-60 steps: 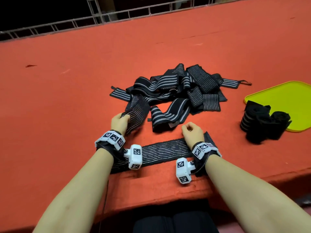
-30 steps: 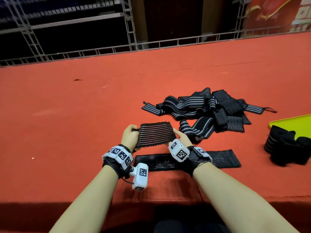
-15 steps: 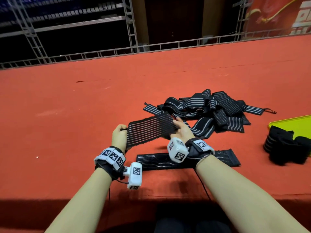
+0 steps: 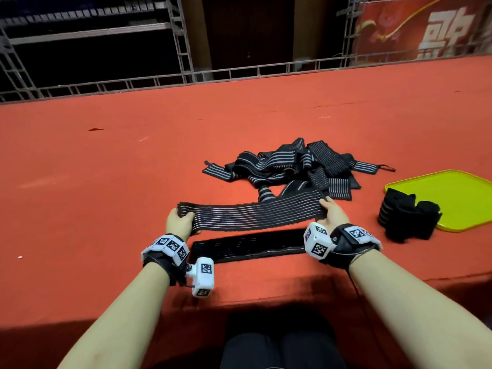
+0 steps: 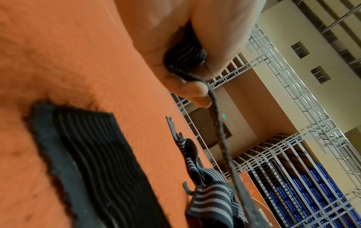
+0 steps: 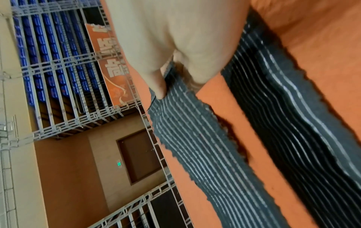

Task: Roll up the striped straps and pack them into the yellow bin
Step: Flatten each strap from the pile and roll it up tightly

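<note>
2 hands hold 1 striped strap stretched out flat between them above the red table, close to its near edge. The left hand has its fingers curled around the strap's left end; in the left wrist view the bunched end sits pinched between thumb and fingers. The right hand pinches the right end, with the thumb pressed on the striped face and the other fingers under the fabric.

A second strap lies flat on the table just nearer the near edge, parallel to the held one and not touching it; in the right wrist view a strip of red surface shows between the 2.

Beyond the held strap, toward the middle of the table, a loose pile of straps lies tangled, with 1 end trailing toward the right.

The yellow bin sits at the table's right side, partly cut off by the picture's edge. A cluster of rolled straps rests at its near-left rim, partly on the bin and partly on the table; their exact count cannot be told.

A metal railing runs along the far edge of the table.
</note>
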